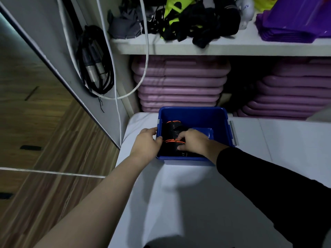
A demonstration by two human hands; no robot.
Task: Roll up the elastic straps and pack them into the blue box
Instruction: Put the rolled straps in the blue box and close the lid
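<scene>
Taking the blue box [194, 115] as the landmark: far to its left, a wooden floor [53, 136] is running beside a grey panel, with black cables [95, 65] and a white cord [116, 90] hanging up and left of the box.

At the box's left wall, the left hand [146, 143] is curling over the rim, its fingers closed on the near-left end of a rolled elastic strap [172, 145], black with orange edging. The roll is lying inside the box against the left and near walls, with its long axis seeming to run left to right between the hands. A second black roll [172, 125] is sitting just behind it, deeper in the box.

The right hand [192, 140] is reaching in over the near rim, fingers bent down and pressing on the roll's right end. Both hands are touching it; neither looks nearer. Judging from this, the roll is being seated, and the right half of the box floor is lying bare for further rolls.

The box is resting on a white surface [179, 194]. Behind it, pink mats [179, 86] are stacked under a shelf [215, 48] carrying a tangle of loose black straps [197, 24].
</scene>
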